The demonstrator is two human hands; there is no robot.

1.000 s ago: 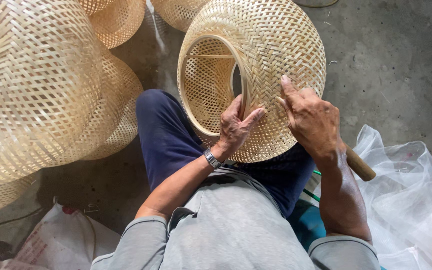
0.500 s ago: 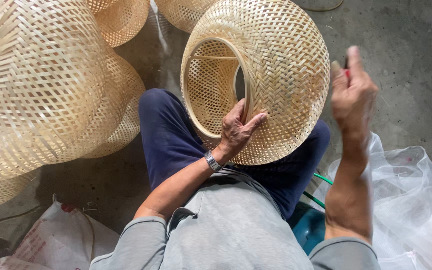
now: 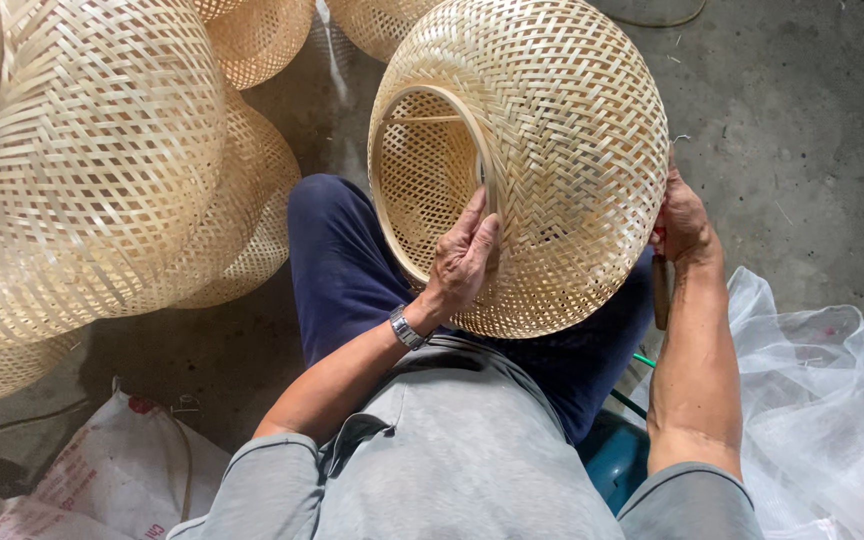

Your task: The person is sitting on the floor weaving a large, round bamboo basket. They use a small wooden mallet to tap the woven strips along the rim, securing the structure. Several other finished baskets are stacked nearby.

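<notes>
Round pale woven-bamboo basket (image 3: 542,150) rests tilted on lap, over blue trousers (image 3: 342,270). Left hand (image 3: 464,258) presses flat on its rim, fingers spread. Right hand (image 3: 682,222) clasps a wooden-handled tool (image 3: 660,290) (blade hidden) against the side; likely risk: tool slips, snapping strips.

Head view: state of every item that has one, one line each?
Woven bamboo basket: on its side across the lap, round opening facing left.
Left hand: flat on the basket by the rim, fingers spread.
Right hand: at the basket's right edge, closed on a wooden-handled tool.
Stacked baskets: piled at left, untouched.
Clear plastic bag: crumpled on the floor.
</notes>
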